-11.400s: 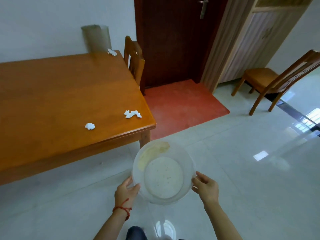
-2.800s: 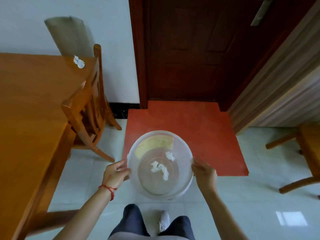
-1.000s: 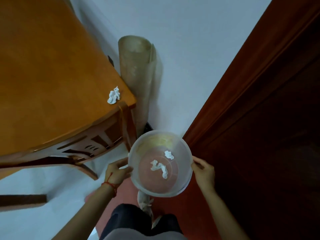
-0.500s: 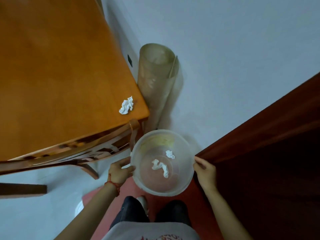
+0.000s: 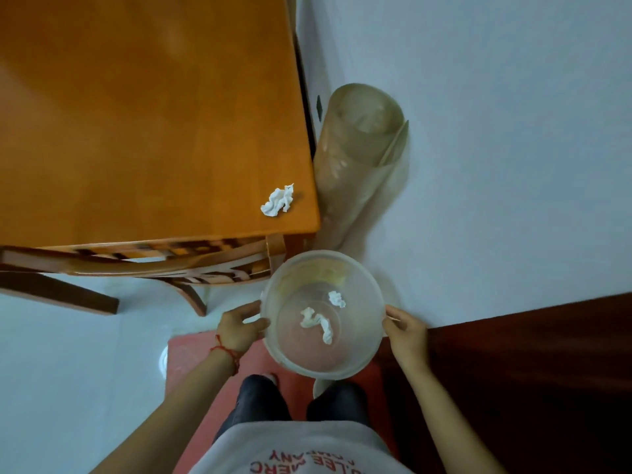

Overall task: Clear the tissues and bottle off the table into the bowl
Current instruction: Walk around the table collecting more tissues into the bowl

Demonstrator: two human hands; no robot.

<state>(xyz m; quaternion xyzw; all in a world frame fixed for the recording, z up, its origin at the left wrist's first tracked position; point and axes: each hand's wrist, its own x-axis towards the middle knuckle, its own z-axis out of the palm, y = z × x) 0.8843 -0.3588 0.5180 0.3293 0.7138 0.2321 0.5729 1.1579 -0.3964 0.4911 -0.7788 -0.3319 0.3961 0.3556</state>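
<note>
Taking the bowl [image 5: 323, 314] as our landmark, up and to its left we see the tabletop [image 5: 143, 114] with one crumpled tissue [image 5: 277, 201] lying near its corner, and a wooden chair [image 5: 164, 265] tucked under that edge. Our left hand [image 5: 239, 328] clasps the bowl's left rim. Inside the clear bowl lie a long tissue [image 5: 318, 323] and a small tissue [image 5: 337, 299], apart. Our right hand [image 5: 407, 331] pinches the right rim. Above the bowl a rolled mat [image 5: 355, 155] leans against the wall.
</note>
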